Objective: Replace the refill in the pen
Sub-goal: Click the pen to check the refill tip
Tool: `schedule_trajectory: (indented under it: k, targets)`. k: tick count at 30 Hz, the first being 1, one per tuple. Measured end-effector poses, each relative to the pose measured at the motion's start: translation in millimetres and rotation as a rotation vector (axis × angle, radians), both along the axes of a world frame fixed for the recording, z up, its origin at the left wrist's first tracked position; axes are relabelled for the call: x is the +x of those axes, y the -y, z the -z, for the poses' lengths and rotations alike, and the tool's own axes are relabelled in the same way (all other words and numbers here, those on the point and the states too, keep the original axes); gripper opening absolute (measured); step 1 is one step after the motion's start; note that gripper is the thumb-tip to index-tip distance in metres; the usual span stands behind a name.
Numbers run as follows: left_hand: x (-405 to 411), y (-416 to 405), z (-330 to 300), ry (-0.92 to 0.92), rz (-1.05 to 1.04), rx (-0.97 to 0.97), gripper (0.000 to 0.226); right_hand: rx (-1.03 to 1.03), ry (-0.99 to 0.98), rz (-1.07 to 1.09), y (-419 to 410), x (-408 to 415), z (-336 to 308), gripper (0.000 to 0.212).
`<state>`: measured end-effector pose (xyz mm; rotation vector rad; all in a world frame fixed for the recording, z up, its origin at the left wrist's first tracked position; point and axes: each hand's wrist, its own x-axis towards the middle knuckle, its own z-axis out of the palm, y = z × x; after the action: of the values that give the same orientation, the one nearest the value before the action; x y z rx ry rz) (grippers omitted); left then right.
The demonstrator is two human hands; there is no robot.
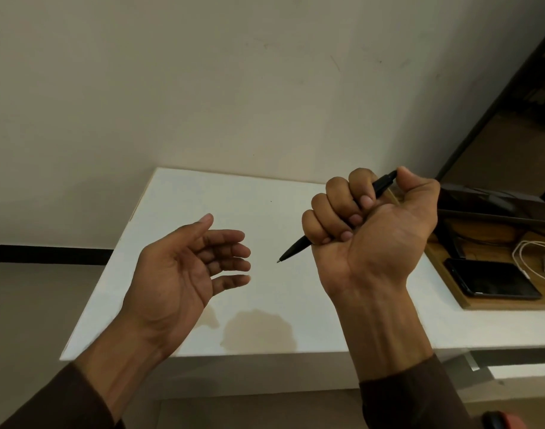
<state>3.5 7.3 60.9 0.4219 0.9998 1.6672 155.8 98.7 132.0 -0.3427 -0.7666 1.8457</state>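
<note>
The right hand (370,224) is curled into a fist around a black pen (299,247), four fingers wrapped over the barrel and the thumb pressed on the pen's top end. The pen runs slantwise through the fist — its button end pokes out by the thumb at the upper right, its tapered front and metal tip stick out below the little finger, pointing down and left. The tip hangs in the air above the white table (203,205), touching nothing.

The left hand (187,267) is empty, palm turned up and inward, fingers loosely spread and pointing toward the pen tip, with a clear gap between them. Both wrists come out of dark sleeves.

On the table below the hands lies a brownish stain (258,329). To the right sits a wooden tray (444,264) — in it lie a black phone (493,281) and, just beyond it, a white charger with a coiled cable (540,258).
</note>
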Motion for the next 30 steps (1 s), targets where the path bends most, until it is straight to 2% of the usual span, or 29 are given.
schedule_trajectory:
  k: [15,25,30]
  targets:
    - [5.7,1.3,-0.1,-0.084,0.114,-0.021,0.039,-0.005,-0.019,0.016,-1.9,0.2,0.5,0.043]
    - [7.2,1.2,0.8,-0.127,0.133,-0.047,0.036,0.009,-0.007,0.029,-1.8,0.8,-0.5,0.044]
    - [7.4,4.2,-0.5,-0.131,0.244,-0.051,0.040,0.012,-0.006,0.031,-1.3,0.2,1.2,0.046]
